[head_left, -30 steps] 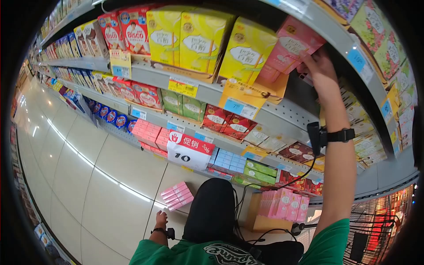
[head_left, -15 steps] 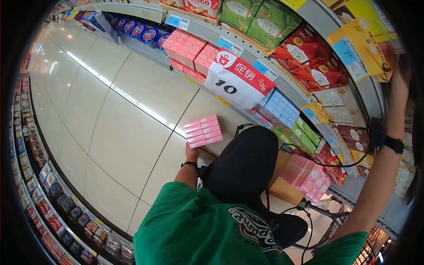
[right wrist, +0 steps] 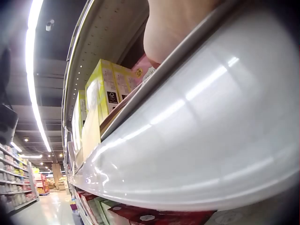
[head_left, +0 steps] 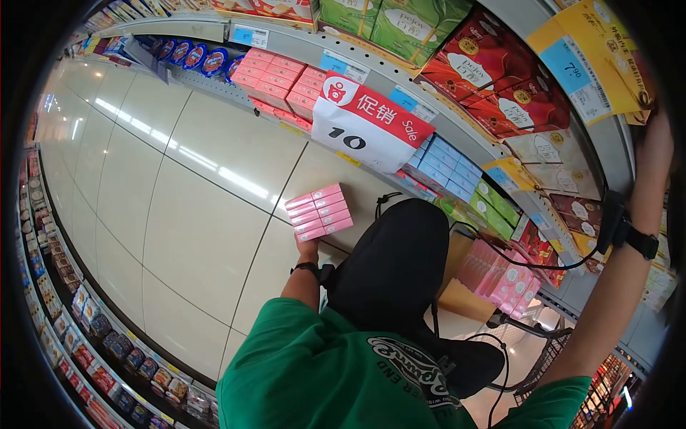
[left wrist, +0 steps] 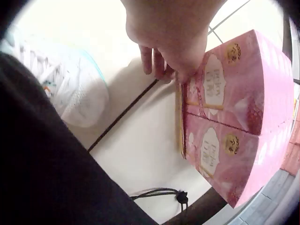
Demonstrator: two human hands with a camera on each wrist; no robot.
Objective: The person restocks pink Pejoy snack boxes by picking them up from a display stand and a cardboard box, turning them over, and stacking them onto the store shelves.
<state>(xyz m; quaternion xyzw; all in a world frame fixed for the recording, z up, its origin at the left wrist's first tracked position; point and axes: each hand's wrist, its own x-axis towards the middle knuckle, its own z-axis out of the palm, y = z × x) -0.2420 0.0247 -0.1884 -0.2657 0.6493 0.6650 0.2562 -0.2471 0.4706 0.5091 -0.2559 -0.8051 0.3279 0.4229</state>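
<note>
Low over the floor tiles, my left hand (head_left: 307, 247) is at the near edge of a stack of pink Pejoy biscuit-stick boxes (head_left: 319, 212). In the left wrist view, curled fingers of the left hand (left wrist: 171, 47) hold the stack's edge beside a thin yellow cardboard rim; two pink box fronts (left wrist: 213, 150) face that camera. My right hand (head_left: 656, 139) reaches onto the upper shelf at the far right, its fingers hidden. From the right wrist, only part of the right hand (right wrist: 171, 28) shows above the shelf lip, with a pink box (right wrist: 144, 68) just beyond it.
An opened carton of pink boxes (head_left: 504, 286) stands by my knee. A sale sign (head_left: 371, 121) hangs from the lower shelf. Red Pejoy boxes (head_left: 493, 79) fill a shelf below my right hand. A shopping cart (head_left: 550, 357) is at lower right. Cables hang from my wrists.
The head view has turned down and left. My left hand has come from beside the pink stack to its edge. My right hand, earlier touching a pink box on the shelf, is now mostly hidden.
</note>
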